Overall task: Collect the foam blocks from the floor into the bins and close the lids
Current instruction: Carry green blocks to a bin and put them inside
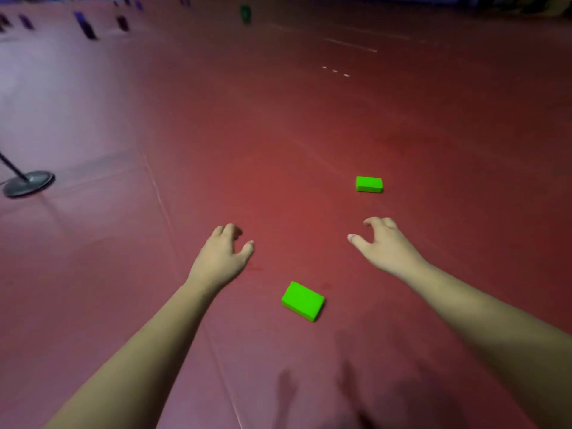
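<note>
Two bright green foam blocks lie on the red floor. The near block [302,301] sits between my forearms, below both hands. The far block [369,184] lies beyond my right hand. My left hand [223,254] hovers over the floor with loosely curled fingers and holds nothing. My right hand [383,243] reaches forward, fingers spread and relaxed, empty, a short way below the far block. No bin is in view.
A black round stand base [28,183] with a slanted pole sits at the left edge. Dark purple objects [85,25] and a small green one [245,13] stand far off at the back. Wide red floor [278,119] stretches ahead.
</note>
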Demonstrator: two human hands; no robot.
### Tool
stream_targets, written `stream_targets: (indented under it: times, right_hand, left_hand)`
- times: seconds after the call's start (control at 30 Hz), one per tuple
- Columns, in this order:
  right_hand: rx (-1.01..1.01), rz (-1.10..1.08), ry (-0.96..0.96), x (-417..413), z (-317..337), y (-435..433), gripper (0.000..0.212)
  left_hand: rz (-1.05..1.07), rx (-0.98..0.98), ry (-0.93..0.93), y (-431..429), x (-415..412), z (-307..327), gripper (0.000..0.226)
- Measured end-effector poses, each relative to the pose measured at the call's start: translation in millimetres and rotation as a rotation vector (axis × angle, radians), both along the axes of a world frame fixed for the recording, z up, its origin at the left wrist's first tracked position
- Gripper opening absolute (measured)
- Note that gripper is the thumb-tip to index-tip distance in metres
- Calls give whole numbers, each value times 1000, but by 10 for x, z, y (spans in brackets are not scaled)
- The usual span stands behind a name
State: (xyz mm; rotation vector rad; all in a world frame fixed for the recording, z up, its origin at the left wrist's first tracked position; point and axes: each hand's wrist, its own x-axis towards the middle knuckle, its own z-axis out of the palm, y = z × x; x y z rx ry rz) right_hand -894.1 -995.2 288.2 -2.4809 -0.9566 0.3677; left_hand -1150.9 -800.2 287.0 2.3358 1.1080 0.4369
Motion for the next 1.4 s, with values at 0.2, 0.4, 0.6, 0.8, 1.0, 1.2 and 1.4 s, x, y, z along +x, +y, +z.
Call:
stream_targets:
  times: [0.2,0.4,0.6,0.8,1.0,1.2,1.4]
  right_hand:
    - [-97,111,45,650,-262,790,60]
    - [-159,48,93,1494,-726,1440,59]
    - [-251,-108,176,2290,-1412,2246,55]
    - [-395,-143,281,2850,-2521,2960,56]
    - [-553,-90,411,3244,-4360,3241,56]
    - [-609,-147,578,3460,-6467,3302,36]
    - [-577,-303,739,3232,-8474,3085,41]
  left_hand:
    - [65,-34,24,583,664,-216,37]
    - [-37,-105,63,1458,1755,-785,36]
    - [-188,-241,146,2599,3023,-1739,34]
    - [-241,-403,298,3289,3878,-3017,31]
    - [-223,-518,455,3449,4377,-4801,38]
    - [-196,-567,630,3398,4451,-6848,41]
    - [-38,-683,757,3145,4215,-8636,54]
